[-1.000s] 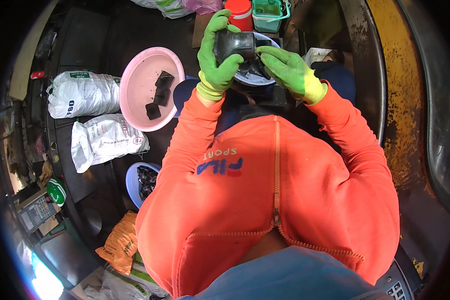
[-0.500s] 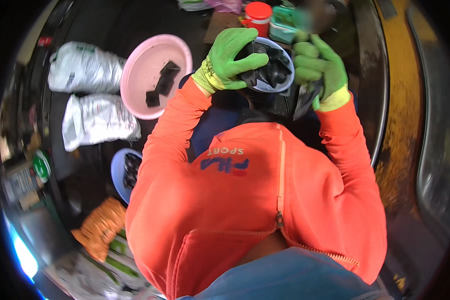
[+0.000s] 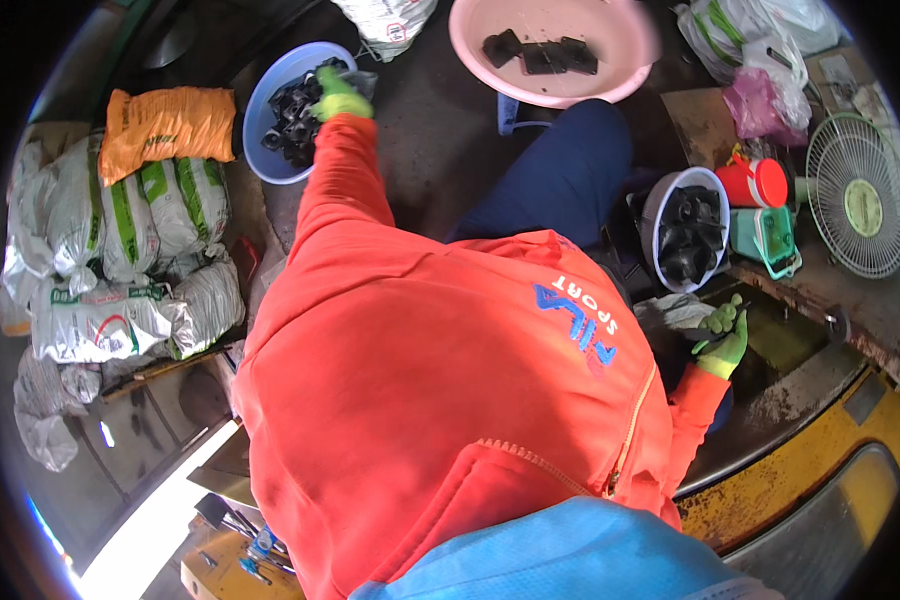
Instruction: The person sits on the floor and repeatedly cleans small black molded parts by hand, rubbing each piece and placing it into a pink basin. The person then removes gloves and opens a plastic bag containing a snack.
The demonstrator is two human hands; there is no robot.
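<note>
The left hand (image 3: 342, 97) reaches into a bowl (image 3: 260, 110) full of small pots (image 3: 292, 125), up on the left. Sacks (image 3: 120, 260) lie left of it. Another bowl (image 3: 660, 215) sits right, above the right hand (image 3: 722, 335). A fan (image 3: 858, 195) lies farthest right.

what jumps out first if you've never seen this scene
A big orange jacket fills the middle. The left hand, in a green glove, reaches into a blue basin of black parts at upper left. A pink basin sits at top, and a white fan lies at right.
</note>
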